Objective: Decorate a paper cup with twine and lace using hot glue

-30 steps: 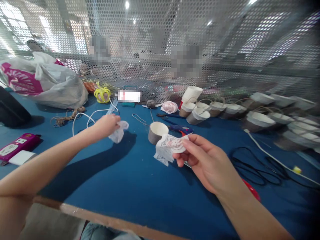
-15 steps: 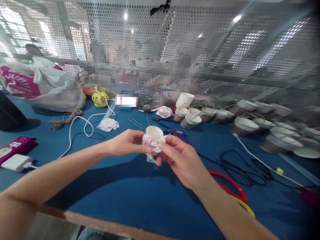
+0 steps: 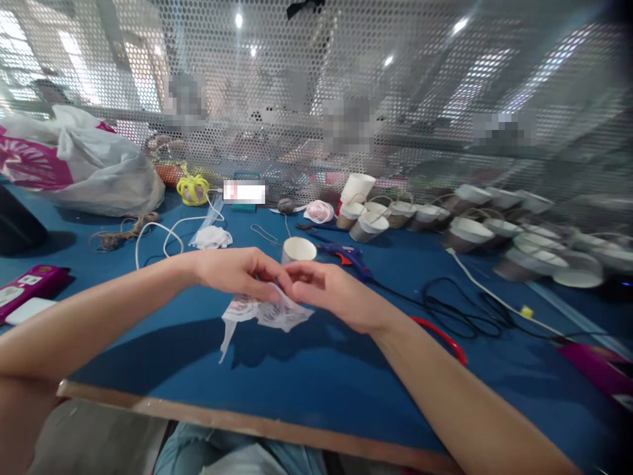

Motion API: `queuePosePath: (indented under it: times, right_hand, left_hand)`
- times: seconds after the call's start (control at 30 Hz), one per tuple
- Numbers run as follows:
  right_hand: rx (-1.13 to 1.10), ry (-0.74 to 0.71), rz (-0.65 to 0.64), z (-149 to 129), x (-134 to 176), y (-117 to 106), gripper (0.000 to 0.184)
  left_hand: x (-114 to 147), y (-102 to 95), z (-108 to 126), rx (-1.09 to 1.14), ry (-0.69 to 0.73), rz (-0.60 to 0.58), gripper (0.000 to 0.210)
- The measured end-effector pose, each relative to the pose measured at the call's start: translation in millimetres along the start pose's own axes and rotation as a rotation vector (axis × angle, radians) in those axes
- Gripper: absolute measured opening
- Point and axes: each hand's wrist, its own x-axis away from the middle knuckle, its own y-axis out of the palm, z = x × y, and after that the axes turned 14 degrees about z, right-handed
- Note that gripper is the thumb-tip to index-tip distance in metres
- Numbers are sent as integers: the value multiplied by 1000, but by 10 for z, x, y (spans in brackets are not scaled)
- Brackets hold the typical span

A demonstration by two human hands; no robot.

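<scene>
Over the blue table my left hand (image 3: pixel 237 272) and my right hand (image 3: pixel 329 290) meet, fingertips close together. Both are closed on a thin, crumpled white plastic bag (image 3: pixel 281 311) with reddish print, which hangs below the fingers with one strip dangling to the left. Just behind the fingers stands a white paper cup (image 3: pixel 300 249), its lower part hidden by my hands. A blue glue gun (image 3: pixel 353 257) with an orange-red trigger lies right of the cup.
Several small handled cups (image 3: pixel 370 223) stand along the right and back. A large plastic bag (image 3: pixel 109 171) fills the back left. Cables, a purple power strip (image 3: pixel 37 284), a twine ball (image 3: pixel 285 206) and a red ring (image 3: pixel 445 336) lie around. A perforated metal screen (image 3: pixel 277 86) rises behind.
The bag was bunched up between my hands and now hangs spread out below them. My hands have drawn together, and the cup and glue gun show more. The view has shifted slightly.
</scene>
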Motion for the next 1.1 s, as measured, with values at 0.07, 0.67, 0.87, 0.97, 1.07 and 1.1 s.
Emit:
queuePosePath:
  times: [0.07, 0.67, 0.87, 0.97, 1.07, 1.1]
  right_hand:
    - [48, 126, -31, 1, 2, 38, 32]
    - [66, 49, -71, 70, -40, 157, 25]
    - [288, 88, -137, -30, 195, -20, 23]
    - [478, 21, -53, 164, 298, -18, 33]
    - [814, -87, 191, 409, 415, 223, 54]
    - [868, -103, 144, 451, 455, 371, 64]
  left_hand:
    - [2, 11, -53, -16, -42, 4, 18]
    - [101, -28, -68, 52, -64, 65, 24]
    - [322, -72, -117, -181, -146, 81, 15]
    - [544, -100, -128, -270, -157, 100, 18]
    - [740, -232, -101, -221, -187, 340, 20]
    - [774, -289, -81, -205, -184, 450, 22]
